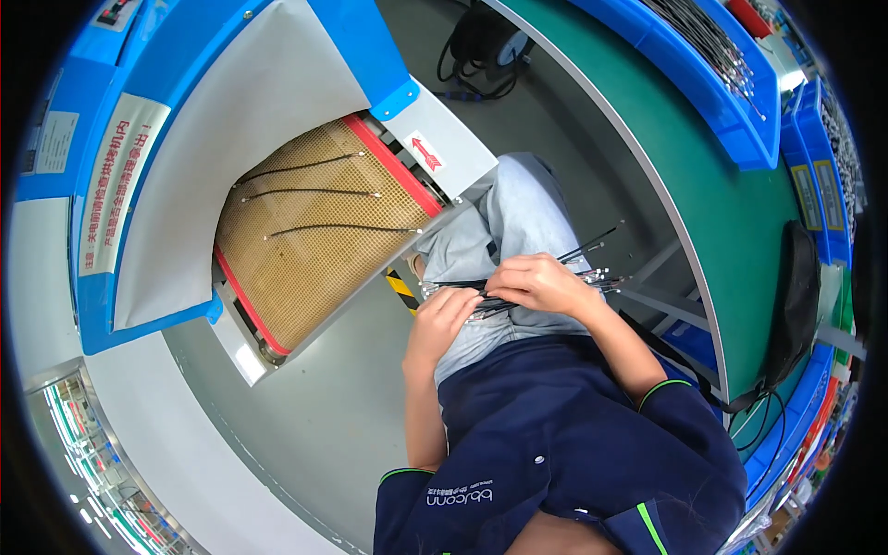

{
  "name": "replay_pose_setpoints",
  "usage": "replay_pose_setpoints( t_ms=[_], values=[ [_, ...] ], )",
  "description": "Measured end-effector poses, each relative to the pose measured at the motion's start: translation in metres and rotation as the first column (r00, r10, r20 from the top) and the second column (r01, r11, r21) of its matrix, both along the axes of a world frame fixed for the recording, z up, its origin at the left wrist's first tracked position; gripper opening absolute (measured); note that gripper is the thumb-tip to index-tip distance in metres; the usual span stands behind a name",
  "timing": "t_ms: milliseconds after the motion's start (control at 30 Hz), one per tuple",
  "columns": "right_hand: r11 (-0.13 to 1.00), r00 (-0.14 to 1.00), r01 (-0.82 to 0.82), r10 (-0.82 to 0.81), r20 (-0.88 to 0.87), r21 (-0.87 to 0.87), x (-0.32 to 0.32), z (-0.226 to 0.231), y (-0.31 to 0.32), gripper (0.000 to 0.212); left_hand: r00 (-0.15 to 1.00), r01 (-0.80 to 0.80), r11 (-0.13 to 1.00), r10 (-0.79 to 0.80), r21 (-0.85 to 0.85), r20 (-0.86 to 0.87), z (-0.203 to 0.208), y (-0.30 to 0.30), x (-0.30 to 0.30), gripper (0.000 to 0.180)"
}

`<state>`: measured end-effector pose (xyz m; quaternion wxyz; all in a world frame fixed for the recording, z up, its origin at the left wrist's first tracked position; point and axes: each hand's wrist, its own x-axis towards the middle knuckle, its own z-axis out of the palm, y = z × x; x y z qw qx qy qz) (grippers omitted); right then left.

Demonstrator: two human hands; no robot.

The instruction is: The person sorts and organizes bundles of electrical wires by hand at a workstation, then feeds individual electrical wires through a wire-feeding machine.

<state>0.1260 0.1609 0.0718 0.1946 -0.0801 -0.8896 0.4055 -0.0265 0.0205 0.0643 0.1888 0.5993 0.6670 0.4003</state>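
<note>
Over my lap I hold a bundle of thin black cables with small metal connectors at their ends. My left hand is closed round the bundle's left part, fingertips pinched on the cables. Close beside it, my right hand grips the same bundle from above, its fingers bent down. Connector ends fan out past the right hand, and a couple of cables stick out farther up. What lies under the fingers is hidden. To the left, three separate black cables lie across a tan mesh conveyor belt.
The belt has red edges and runs out of a blue machine housing with a white curtain. A green-topped table stands at my right, bearing a blue bin of cables and a black bag. A cable reel is on the floor.
</note>
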Motion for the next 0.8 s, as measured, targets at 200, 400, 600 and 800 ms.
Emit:
replay_pose_setpoints(
  t_ms=[200,400,600,800],
  values=[
    [0.988,0.999,-0.007,0.013,0.039,-0.154,-0.001,0.0,0.001,0.008,0.985,-0.005,0.99,0.029,0.14,-0.169,0.008,0.007,-0.001,0.017],
    [0.98,0.998,-0.028,0.017,-0.055,-0.196,0.0,0.003,0.002,0.009,0.998,-0.052,0.979,0.059,0.197,-0.028,-0.003,0.002,0.001,0.02],
    [0.968,1.0,-0.014,0.019,0.018,-0.25,0.003,0.005,0.006,0.009,0.999,-0.033,0.985,0.037,0.172,-0.018,0.0,0.003,0.001,0.021],
    [0.984,0.998,0.019,-0.007,0.067,-0.176,0.002,0.006,0.003,0.008,0.999,0.005,0.992,0.001,0.13,-0.051,0.006,0.003,-0.005,0.019]
  ],
)
